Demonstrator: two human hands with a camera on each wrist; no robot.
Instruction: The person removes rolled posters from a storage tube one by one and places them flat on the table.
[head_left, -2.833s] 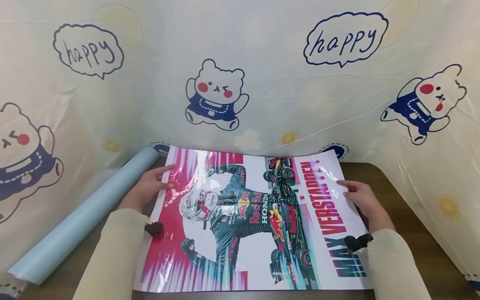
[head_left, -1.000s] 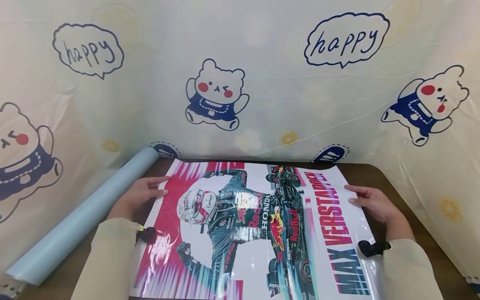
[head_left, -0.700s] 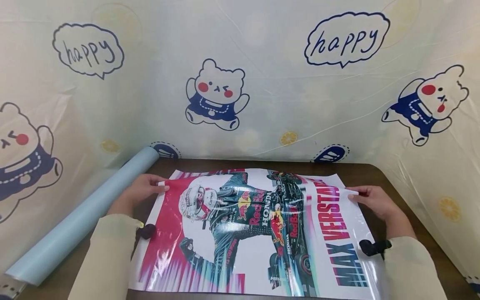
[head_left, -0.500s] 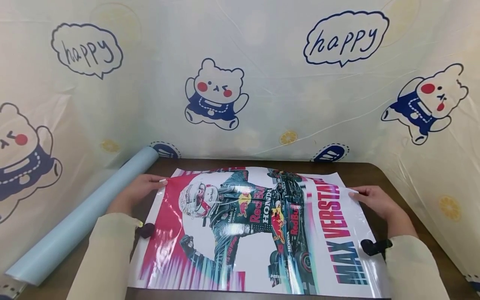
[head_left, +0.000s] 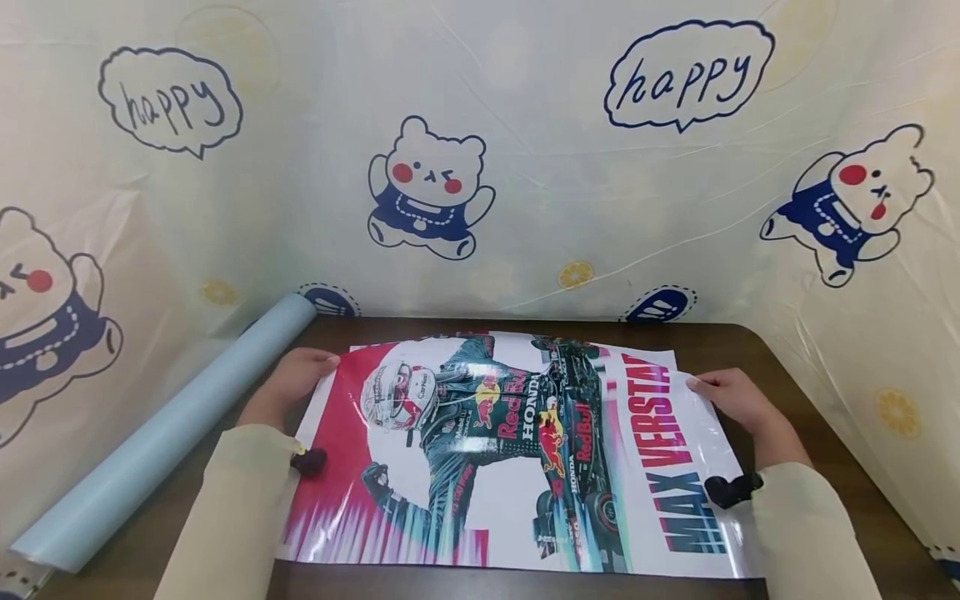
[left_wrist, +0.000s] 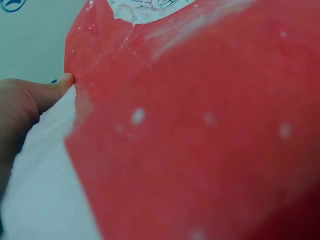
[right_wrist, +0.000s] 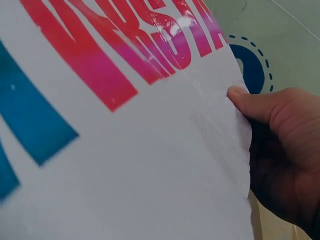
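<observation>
A glossy poster (head_left: 510,475) with a helmeted racing driver, a race car and large "MAX VERSTAPPEN" lettering lies sideways in front of me. My left hand (head_left: 288,383) pinches its left edge near the far corner; in the left wrist view the thumb (left_wrist: 62,85) presses on the red border. At the opposite edge my right hand (head_left: 738,404) pinches the white margin, thumb (right_wrist: 245,100) on top and the other fingers underneath, mostly hidden. Between the hands the sheet arches up, and its far strip bends down out of sight, cutting off part of the lettering.
A long light-blue roll (head_left: 165,433) lies diagonally on the dark wooden table (head_left: 720,342), left of my left arm. Behind and at both sides hangs a pale curtain (head_left: 525,167) printed with bears and "happy" bubbles.
The poster's far edge has come lower and bent away since the earliest frame. Over the last half second both hands have drawn slightly inward, and the near edge has shifted a little away from me.
</observation>
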